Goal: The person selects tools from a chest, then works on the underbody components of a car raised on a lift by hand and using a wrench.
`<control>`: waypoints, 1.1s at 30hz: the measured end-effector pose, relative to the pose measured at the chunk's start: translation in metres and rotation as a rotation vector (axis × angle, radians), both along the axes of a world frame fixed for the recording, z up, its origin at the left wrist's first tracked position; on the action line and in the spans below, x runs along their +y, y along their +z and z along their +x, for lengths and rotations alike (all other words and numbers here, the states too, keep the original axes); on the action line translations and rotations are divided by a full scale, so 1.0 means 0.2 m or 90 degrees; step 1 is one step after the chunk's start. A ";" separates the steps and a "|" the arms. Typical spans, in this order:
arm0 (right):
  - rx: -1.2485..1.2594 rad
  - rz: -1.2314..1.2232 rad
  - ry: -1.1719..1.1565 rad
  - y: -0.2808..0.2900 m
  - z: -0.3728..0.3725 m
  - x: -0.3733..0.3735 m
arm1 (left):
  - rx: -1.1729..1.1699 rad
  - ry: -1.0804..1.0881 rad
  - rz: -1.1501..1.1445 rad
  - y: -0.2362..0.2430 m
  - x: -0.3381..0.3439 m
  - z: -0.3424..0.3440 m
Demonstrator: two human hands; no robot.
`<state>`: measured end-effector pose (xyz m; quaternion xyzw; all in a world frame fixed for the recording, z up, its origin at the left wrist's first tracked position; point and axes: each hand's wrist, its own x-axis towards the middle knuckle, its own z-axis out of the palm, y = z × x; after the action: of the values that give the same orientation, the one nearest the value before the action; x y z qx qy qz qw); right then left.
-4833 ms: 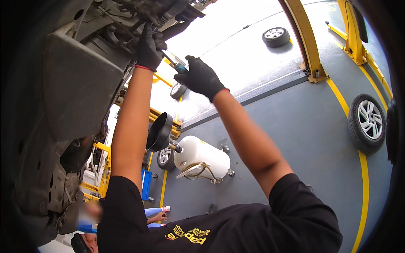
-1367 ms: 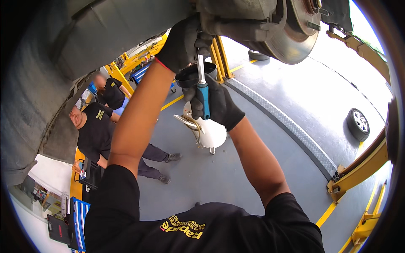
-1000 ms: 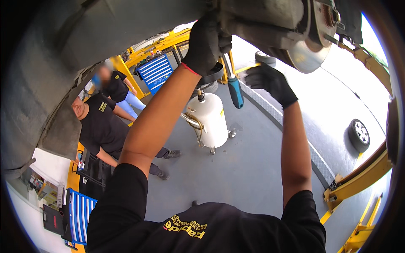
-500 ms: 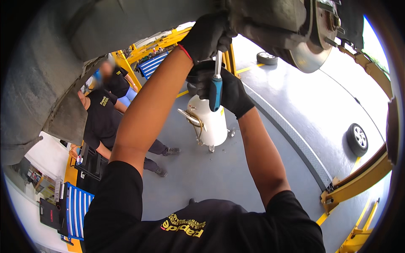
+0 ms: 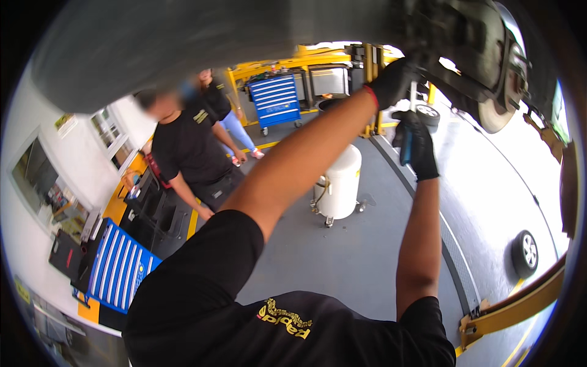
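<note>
I have the tool (image 5: 406,150) standing near upright just under the car (image 5: 452,43), its pale shaft (image 5: 413,95) rising toward my gloved left hand (image 5: 394,82) and its blue handle in my gloved right hand (image 5: 417,144). The right fingers look clamped around that handle; the left hand is up against dark parts beside the brake disc (image 5: 489,116), and with the blur I can't tell whether its fingers are together or apart. I'd expect the tool to be stiff, hard to damage and rather heavy for its slimness, with a bare shaft that could turn slick under greasy gloves, so the handle is the place I'd grip, low down for leverage. Of the containers, the white tank (image 5: 342,183) stands upright on casters, its contents hidden by its walls. The far cabinet (image 5: 275,101) and near cabinet (image 5: 119,269), both blue, show drawer fronts only, so I can't say what they hold.
</note>
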<state>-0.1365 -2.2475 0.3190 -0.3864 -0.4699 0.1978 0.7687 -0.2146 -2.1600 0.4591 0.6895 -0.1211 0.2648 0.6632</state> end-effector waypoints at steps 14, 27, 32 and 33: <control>-0.363 -0.251 -0.273 -0.22 0.59 0.08 | 0.491 0.220 -0.240 -1.65 0.06 -2.59; 0.323 -0.563 0.038 -1.86 -1.01 0.58 | 0.452 0.670 -0.703 -2.46 0.04 -4.13; 0.361 -0.797 0.148 -2.52 -1.66 0.67 | 0.540 0.842 -0.763 -2.93 -0.50 -4.49; 0.327 -0.865 0.166 -2.61 -1.77 0.65 | 0.569 0.867 -0.793 -2.99 -0.70 -4.60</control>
<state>-0.4915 -2.1181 -0.2038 -0.6597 -0.0913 0.6192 0.4160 -1.1341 -2.3008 -0.1395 0.1808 0.7129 0.3201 0.5971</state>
